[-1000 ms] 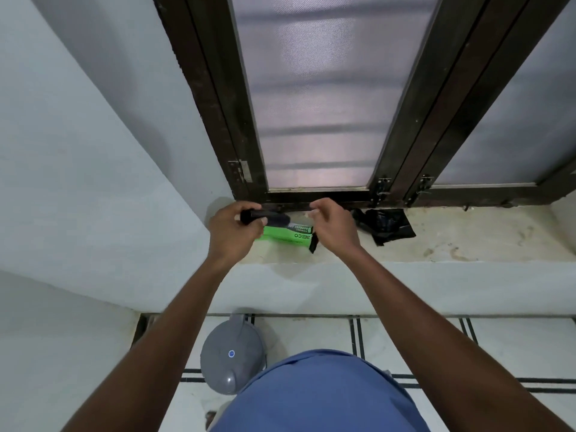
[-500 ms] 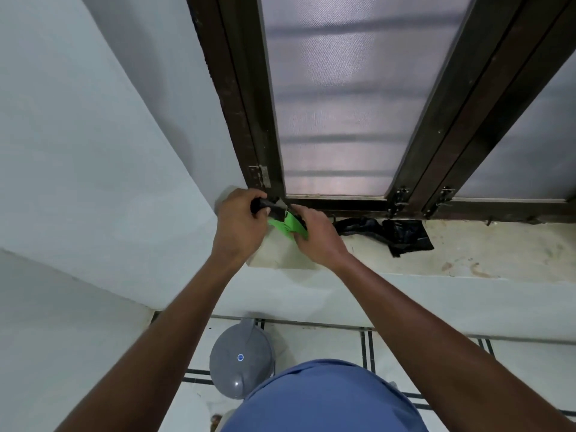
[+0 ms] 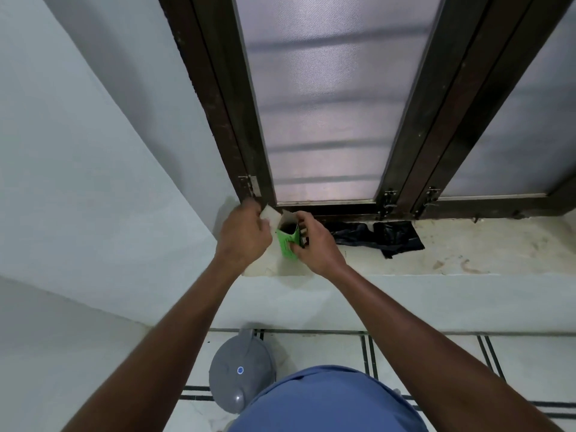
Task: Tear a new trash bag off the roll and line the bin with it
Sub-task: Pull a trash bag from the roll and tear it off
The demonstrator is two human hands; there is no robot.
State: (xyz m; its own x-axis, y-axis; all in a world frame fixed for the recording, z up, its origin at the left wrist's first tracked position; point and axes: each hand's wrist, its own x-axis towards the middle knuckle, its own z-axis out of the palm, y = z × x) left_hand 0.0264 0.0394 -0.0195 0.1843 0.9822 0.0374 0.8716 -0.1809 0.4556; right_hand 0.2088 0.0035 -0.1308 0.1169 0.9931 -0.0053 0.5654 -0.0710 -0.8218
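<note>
A green cardboard box of trash bags (image 3: 285, 245) stands upright on the window sill (image 3: 467, 255), its top open. A dark roll (image 3: 288, 227) shows inside the opening. My right hand (image 3: 316, 246) grips the box from the right side. Just left of the box, my left hand (image 3: 244, 236) pinches its pale top flap (image 3: 270, 214). On the sill to the right of my right hand lies a loose black trash bag (image 3: 391, 235), crumpled flat. The grey bin (image 3: 240, 374), lid shut, stands on the floor below the sill.
A dark wooden window frame (image 3: 405, 151) with frosted panes rises directly behind the sill. A pale wall closes in on the left. My blue shirt (image 3: 327, 400) hides part of the tiled floor beside the bin.
The box lay flat with my left hand holding the black roll at its end. The box now stands on end, the roll is inside, and my left hand is on the flap.
</note>
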